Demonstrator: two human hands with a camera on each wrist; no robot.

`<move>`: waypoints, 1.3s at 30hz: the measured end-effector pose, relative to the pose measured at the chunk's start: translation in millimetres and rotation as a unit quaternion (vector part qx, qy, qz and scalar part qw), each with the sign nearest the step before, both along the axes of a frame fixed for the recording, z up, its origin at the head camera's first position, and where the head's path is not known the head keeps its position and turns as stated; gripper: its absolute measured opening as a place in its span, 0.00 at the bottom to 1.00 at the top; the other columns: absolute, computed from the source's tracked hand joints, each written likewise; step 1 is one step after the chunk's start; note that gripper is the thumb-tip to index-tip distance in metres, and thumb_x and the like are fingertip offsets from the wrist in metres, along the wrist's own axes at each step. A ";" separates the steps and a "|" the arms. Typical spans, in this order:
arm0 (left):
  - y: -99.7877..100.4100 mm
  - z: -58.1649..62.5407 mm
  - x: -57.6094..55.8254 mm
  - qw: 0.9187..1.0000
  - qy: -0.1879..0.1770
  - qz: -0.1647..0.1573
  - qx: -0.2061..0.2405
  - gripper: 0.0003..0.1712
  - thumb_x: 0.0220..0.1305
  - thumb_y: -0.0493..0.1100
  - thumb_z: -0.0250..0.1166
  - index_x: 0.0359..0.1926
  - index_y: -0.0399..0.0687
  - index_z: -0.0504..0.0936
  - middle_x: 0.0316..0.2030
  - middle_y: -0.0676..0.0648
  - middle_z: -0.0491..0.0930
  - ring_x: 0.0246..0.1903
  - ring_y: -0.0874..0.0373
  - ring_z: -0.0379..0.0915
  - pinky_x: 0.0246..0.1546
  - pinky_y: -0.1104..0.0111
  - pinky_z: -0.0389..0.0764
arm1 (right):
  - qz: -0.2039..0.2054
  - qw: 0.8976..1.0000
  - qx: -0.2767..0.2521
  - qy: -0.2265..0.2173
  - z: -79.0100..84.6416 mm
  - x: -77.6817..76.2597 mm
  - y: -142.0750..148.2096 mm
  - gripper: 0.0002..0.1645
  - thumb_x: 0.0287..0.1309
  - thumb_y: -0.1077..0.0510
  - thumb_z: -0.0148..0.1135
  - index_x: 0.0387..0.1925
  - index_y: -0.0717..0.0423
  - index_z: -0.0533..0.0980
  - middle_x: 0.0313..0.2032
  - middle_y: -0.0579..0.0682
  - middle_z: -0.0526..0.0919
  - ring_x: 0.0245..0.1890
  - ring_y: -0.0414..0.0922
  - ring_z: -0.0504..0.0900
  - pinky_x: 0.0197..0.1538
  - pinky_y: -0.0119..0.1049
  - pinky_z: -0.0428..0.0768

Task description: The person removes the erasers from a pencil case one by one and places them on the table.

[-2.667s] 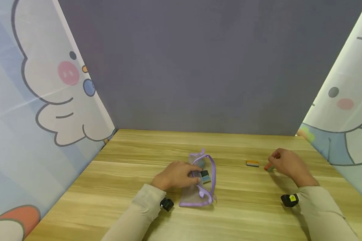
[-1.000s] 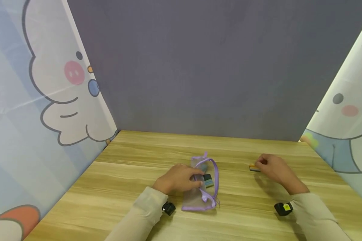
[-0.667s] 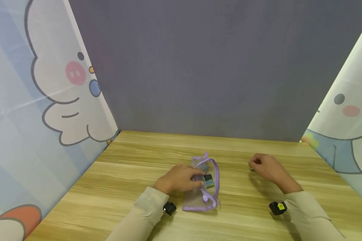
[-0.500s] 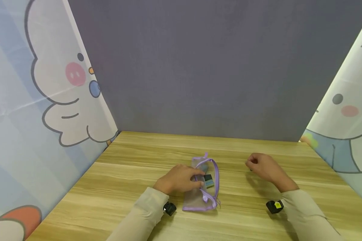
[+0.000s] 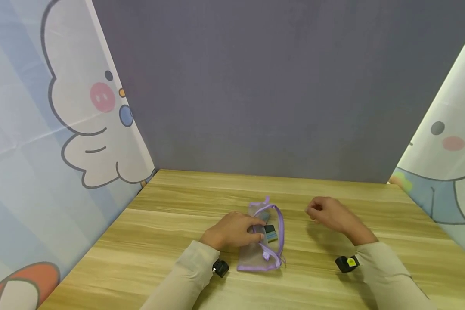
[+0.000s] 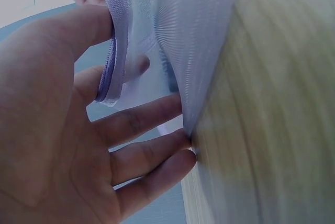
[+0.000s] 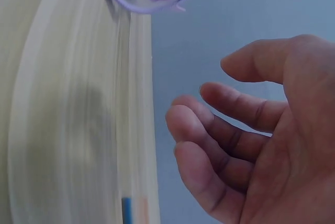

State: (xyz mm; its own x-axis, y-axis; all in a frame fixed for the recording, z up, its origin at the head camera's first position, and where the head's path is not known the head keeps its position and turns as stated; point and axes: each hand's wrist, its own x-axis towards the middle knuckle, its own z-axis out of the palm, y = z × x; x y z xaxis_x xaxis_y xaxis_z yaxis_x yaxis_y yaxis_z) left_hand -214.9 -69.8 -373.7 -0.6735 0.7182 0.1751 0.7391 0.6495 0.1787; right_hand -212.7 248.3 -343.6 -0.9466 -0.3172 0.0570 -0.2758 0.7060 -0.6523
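A see-through mesh zip pouch [image 5: 252,258] with purple trim lies unzipped on the table. My left hand [image 5: 232,230] holds the near edge of its opening; in the left wrist view the purple zip edge passes between thumb and forefinger, the other fingertips touching the mesh. Inside lie a black-and-blue striped block [image 5: 270,234] and a bluish-grey item [image 5: 263,216]. Right of the pouch, my right hand [image 5: 329,213] hovers with fingers loosely curled. The right wrist view shows nothing between them. A small blue-and-orange piece [image 7: 133,211] sits on the table there; the hand hides it in the head view.
The wood-grain table [image 5: 178,202] meets a dark grey panel [image 5: 255,94] at the back. Cartoon-printed curtains [image 5: 89,107] hang on both sides. A small black camera is strapped to each wrist.
My right hand has gone left along the table, from a red-and-green piece to the orange-and-grey one, then past it towards the pouch. My left hand stays at the pouch opening.
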 end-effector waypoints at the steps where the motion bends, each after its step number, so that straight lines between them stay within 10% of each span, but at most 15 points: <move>1: -0.1 -0.5 0.0 1.000 -0.001 0.001 0.000 0.24 0.66 0.59 0.62 0.58 0.58 0.84 0.43 0.58 0.86 0.32 0.69 0.75 0.41 0.70 0.77 | 0.004 1.000 0.000 -0.001 0.9 0.4 -2.8 0.14 0.73 0.53 0.56 0.42 0.62 0.78 0.35 0.52 0.82 0.37 0.48 0.84 0.38 0.41 0.81; 39: -1.0 -0.3 -1.2 1.000 -0.023 0.013 0.006 0.23 0.67 0.58 0.62 0.60 0.59 0.82 0.35 0.59 0.84 0.25 0.69 0.71 0.30 0.74 0.71 | 0.102 0.993 0.025 0.046 -7.2 -15.0 -62.7 0.10 0.70 0.56 0.58 0.40 0.58 0.81 0.31 0.46 0.83 0.28 0.41 0.78 0.32 0.38 0.77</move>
